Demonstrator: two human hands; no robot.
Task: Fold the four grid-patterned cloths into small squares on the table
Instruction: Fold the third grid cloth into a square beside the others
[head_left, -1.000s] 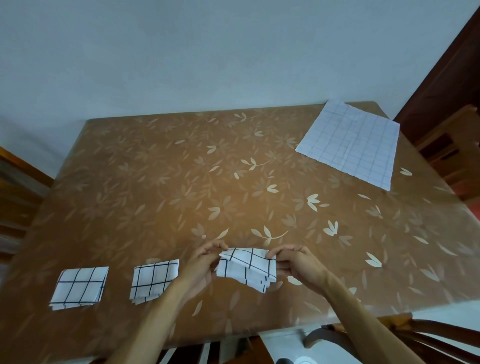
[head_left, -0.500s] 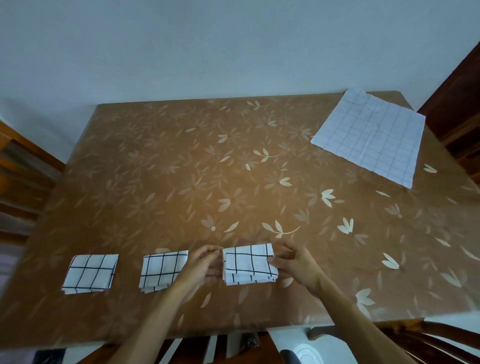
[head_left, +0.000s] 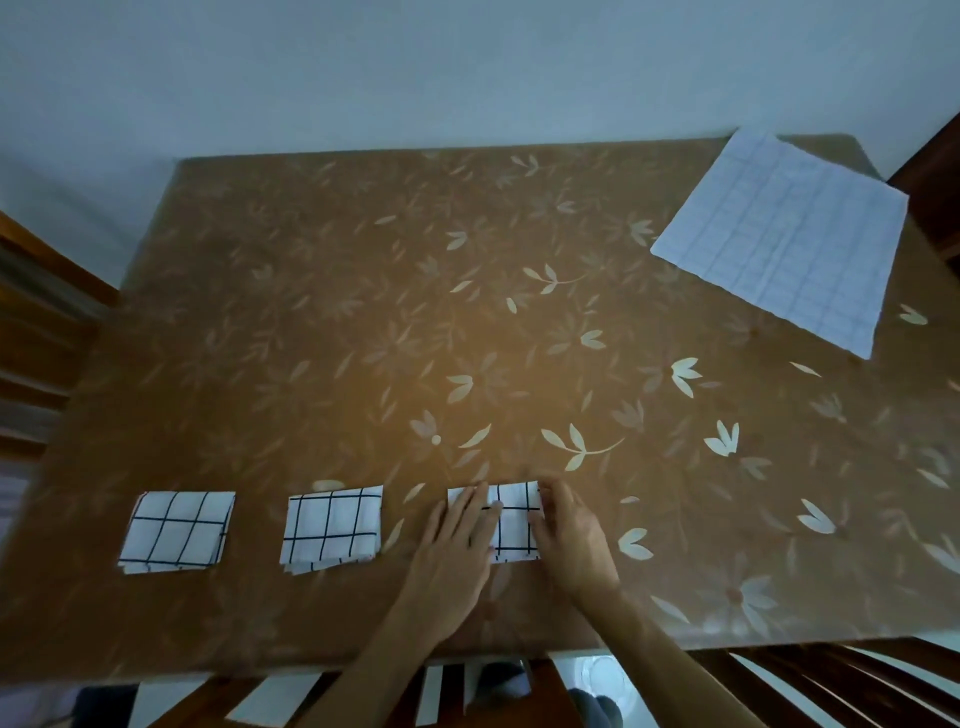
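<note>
Brown floral oilcloth, glossy and printed with pale leaves, covers the counter (head_left: 311, 338), which stands against a plain pale wall (head_left: 415, 67). Near its front edge the left hand (head_left: 457, 540) lies flat, fingers straight and spread, pressing the left part of a folded grid cloth (head_left: 514, 525). The right hand (head_left: 566, 540) lies over the same cloth's right edge, fingers laid on the fabric, gripping nothing. Only a strip of the small white square with its dark lines shows between the two hands.

Just left of the left hand sits a second folded cloth (head_left: 332, 525), its layered edges showing at the bottom, and further left a third folded cloth (head_left: 176, 530), both apart from each other and from the front edge. Wide bare oilcloth stretches behind all three. At the far right corner an unfolded cloth (head_left: 784, 239) lies flat with a fainter grid, one corner reaching the counter's back edge. Wooden chairs (head_left: 36, 322) flank the counter.
</note>
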